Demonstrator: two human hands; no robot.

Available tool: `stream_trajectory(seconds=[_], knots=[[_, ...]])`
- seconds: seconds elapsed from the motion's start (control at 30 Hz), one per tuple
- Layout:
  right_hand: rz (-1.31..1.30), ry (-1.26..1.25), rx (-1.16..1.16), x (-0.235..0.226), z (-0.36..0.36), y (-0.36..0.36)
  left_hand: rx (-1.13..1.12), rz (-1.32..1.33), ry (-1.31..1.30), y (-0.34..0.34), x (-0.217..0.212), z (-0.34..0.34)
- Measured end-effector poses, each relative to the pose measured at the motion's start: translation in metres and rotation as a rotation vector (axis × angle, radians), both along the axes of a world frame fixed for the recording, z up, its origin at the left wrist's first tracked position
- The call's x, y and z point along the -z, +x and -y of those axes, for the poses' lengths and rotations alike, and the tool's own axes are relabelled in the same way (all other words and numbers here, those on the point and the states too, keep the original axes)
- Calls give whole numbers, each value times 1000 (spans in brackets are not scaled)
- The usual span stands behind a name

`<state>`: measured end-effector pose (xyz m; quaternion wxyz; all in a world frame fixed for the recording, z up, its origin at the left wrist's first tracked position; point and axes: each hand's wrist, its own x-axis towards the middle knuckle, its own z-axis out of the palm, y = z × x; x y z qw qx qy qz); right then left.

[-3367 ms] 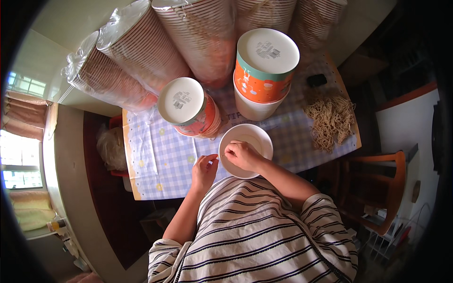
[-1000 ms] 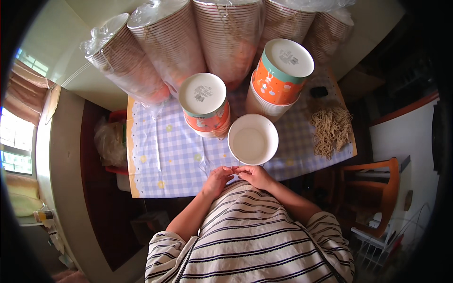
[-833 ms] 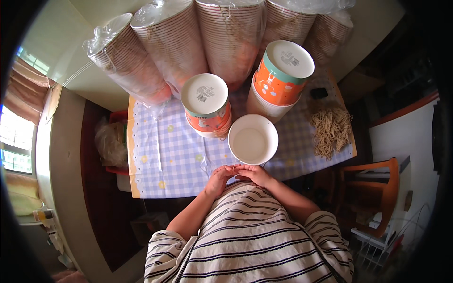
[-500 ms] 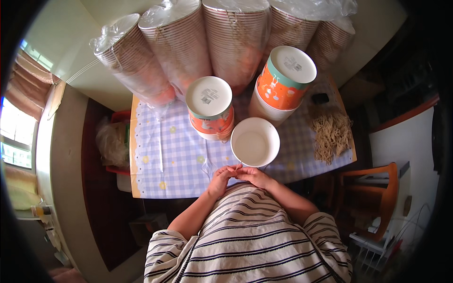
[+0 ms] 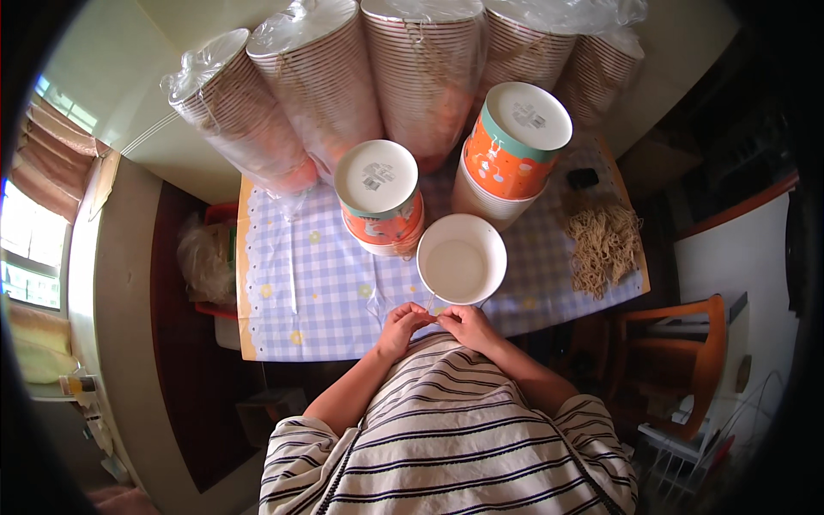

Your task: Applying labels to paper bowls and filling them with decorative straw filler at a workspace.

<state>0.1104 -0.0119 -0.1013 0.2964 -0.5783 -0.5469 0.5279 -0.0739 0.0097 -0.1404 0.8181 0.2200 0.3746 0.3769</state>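
A white paper bucket stands mouth up near the table's front edge. Just in front of its near rim my left hand and my right hand meet, fingertips pinched. Between them is a thin pale string, one piece of which rises toward the bucket's rim. The pinching fingers hide most of the string, and any knot is too small to make out. Behind, to the left, stands a short stack of upside-down orange paper buckets; a taller upside-down stack is at the right.
Tall plastic-wrapped bucket stacks line the back. A heap of beige strings lies at the right on the checked tablecloth, with a small black object behind it. A wooden chair stands to the right.
My fingertips have drawn slightly apart, and the string between my left fingers and the rim shows more. The bucket has stayed in place; the view has shifted a little.
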Motion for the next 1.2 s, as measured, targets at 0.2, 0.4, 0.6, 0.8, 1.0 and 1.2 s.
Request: stream_trajectory(seconds=[0.2, 0.4, 0.6, 0.8, 1.0, 1.2], knots=[[-150, 23, 75, 4, 0, -8, 87, -190, 270, 1, 4, 3], [-91, -8, 127, 0, -1, -11, 163, -392, 396, 2, 0, 8], [-53, 43, 155, 10, 0, -11, 171, -476, 475, 6, 0, 10], [2, 102, 199, 14, 0, -10, 196, -500, 410, 7, -1, 7], [78, 144, 172, 14, -2, -8, 182, -490, 395, 8, -3, 5], [21, 97, 151, 24, -1, -2, 161, -509, 436, 8, 1, 4]])
